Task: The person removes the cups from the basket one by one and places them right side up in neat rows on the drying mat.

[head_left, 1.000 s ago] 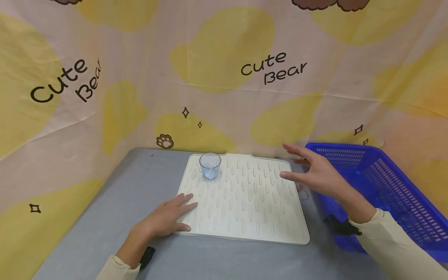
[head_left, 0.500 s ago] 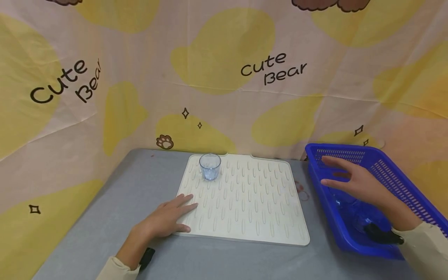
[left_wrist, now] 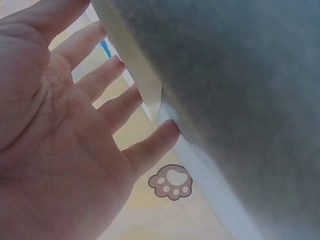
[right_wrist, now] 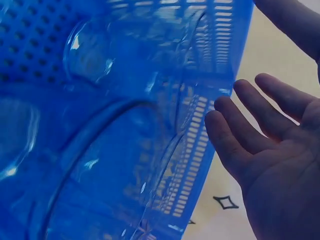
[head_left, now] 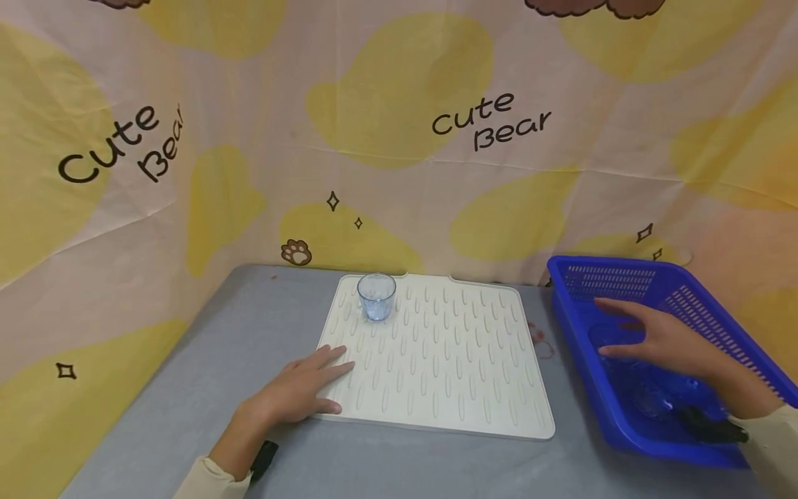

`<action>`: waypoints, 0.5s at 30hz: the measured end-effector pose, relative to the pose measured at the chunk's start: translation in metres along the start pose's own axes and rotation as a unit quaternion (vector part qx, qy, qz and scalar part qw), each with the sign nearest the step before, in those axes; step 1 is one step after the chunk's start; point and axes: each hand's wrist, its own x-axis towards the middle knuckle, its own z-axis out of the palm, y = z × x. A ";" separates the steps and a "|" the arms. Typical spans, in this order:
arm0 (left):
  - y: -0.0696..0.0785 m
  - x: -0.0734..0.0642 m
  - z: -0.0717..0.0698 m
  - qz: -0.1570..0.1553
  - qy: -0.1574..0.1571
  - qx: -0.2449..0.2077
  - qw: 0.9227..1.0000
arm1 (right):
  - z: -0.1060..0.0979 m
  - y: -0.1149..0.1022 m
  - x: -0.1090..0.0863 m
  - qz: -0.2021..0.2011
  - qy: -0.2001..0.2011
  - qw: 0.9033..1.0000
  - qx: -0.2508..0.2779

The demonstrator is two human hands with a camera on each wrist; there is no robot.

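Your left hand (head_left: 291,392) lies with fingers spread on the left edge of the white mat (head_left: 439,364). Your right hand (head_left: 673,341), thumb and fingers parted, is over the blue basket (head_left: 662,449); a second ago it was by the mat's right edge. Clear glassware (head_left: 652,400) sits inside the basket, its tilt hard to tell. Near the mat's far left corner, a clear cup (head_left: 377,299) stands upright, mouth up, axis vertical.
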 end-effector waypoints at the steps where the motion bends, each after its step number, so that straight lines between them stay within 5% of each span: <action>1: 0.000 0.000 0.000 0.004 0.001 0.000 1.000 | 0.000 0.002 0.000 0.002 -0.002 1.000 -0.007; 15: -0.001 -0.003 0.000 0.017 0.010 0.004 1.000 | 0.015 0.020 0.000 -0.035 -0.027 0.997 -0.056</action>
